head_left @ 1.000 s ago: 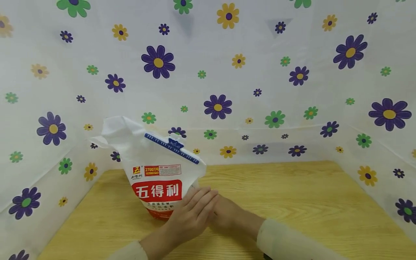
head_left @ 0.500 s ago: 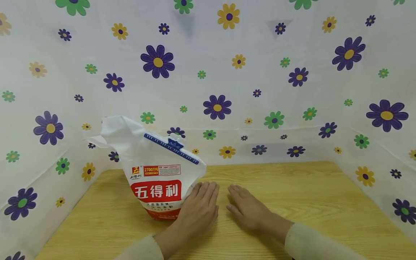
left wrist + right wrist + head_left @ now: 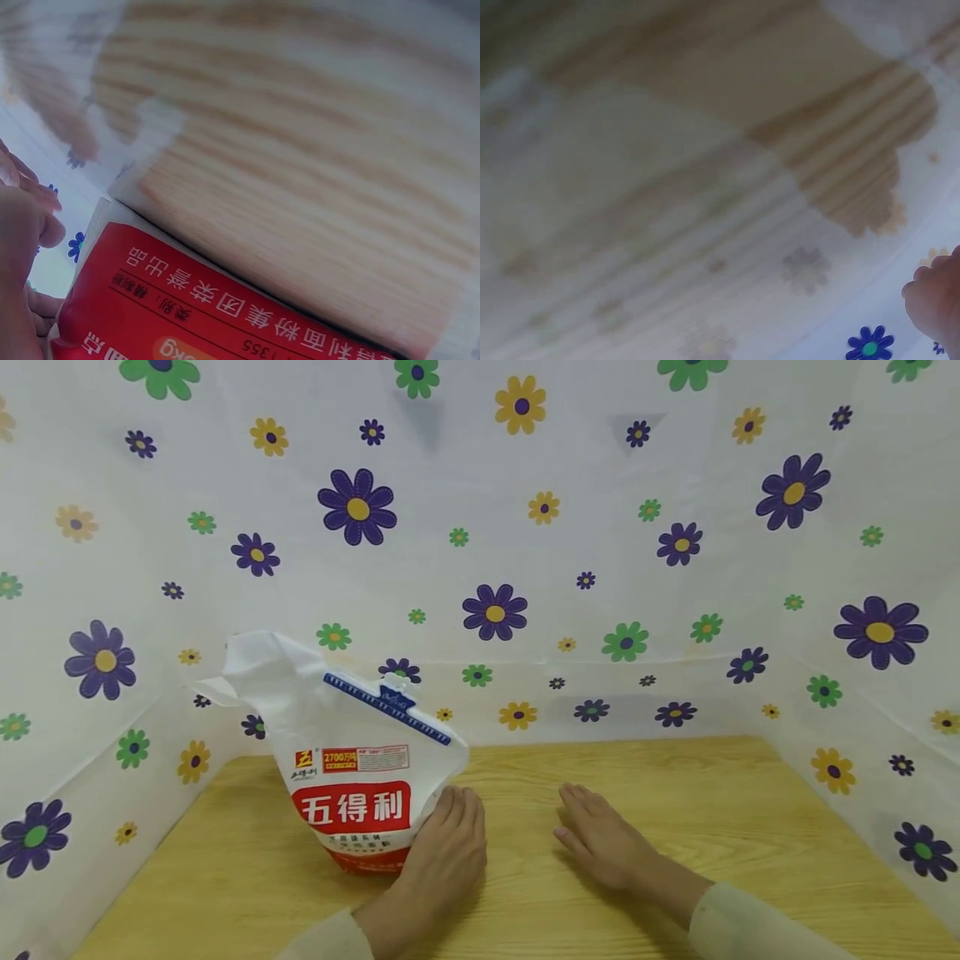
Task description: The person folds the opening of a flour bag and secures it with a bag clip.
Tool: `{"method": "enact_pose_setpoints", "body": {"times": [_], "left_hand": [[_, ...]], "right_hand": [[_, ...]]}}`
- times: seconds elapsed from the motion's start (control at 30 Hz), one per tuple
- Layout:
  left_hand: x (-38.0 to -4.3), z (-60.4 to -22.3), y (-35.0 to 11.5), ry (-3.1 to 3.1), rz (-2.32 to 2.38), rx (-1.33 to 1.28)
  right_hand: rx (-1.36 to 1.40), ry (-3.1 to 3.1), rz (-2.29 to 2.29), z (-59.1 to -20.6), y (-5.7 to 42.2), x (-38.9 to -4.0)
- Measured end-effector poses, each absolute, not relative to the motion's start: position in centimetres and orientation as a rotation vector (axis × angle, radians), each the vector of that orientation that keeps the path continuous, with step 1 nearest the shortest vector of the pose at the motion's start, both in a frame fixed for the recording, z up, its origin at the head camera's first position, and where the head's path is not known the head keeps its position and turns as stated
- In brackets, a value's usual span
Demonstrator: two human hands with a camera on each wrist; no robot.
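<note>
A white and red flour bag (image 3: pixel 352 807) stands at the left of the table, its top folded over and leaning left. A long blue and white sealing clip (image 3: pixel 387 705) runs slantwise across the upper part of the bag. Against the bag's lower right side lies my left hand (image 3: pixel 442 864), fingers extended forward. The left wrist view has the bag's red printed side (image 3: pixel 187 300) close up, with part of that hand at the left edge. My right hand (image 3: pixel 603 843) is apart from the bag, low over the table, holding nothing, its fingers extended.
The wood-grain table (image 3: pixel 637 768) is enclosed at the back and sides by a white curtain (image 3: pixel 570 460) printed with purple, yellow and green flowers. The bag stands near the left curtain.
The two hands, together at the bag's right side a second ago, have parted. My right hand has moved off to the right; my left hand stays beside the bag. The view has shifted slightly.
</note>
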State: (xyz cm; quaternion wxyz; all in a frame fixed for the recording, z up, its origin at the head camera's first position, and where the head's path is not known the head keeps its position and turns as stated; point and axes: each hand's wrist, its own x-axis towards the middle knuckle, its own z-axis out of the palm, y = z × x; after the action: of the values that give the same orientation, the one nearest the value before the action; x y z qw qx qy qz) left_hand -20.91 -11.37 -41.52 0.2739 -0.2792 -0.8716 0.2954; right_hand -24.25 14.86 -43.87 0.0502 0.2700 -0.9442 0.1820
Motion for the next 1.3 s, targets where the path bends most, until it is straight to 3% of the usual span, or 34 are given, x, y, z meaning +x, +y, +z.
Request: {"method": "enact_pose_setpoints", "body": {"times": [0.8,1.03,1.3], "left_hand": [[-21.1,-41.4,-17.5,-2.478,0.710,-0.612],[-21.6,-41.8,-19.1,-2.330,0.247,-0.602],[-23.4,-40.9,-14.6,-2.455,-0.556,-0.533]], "right_hand": [[0.664,-2.807,0.562,-43.9,19.6,-24.7],[0.644,-2.799,0.568,-43.7,20.9,-25.1],[0.602,-2.782,0.580,-43.7,22.1,-25.9]]}}
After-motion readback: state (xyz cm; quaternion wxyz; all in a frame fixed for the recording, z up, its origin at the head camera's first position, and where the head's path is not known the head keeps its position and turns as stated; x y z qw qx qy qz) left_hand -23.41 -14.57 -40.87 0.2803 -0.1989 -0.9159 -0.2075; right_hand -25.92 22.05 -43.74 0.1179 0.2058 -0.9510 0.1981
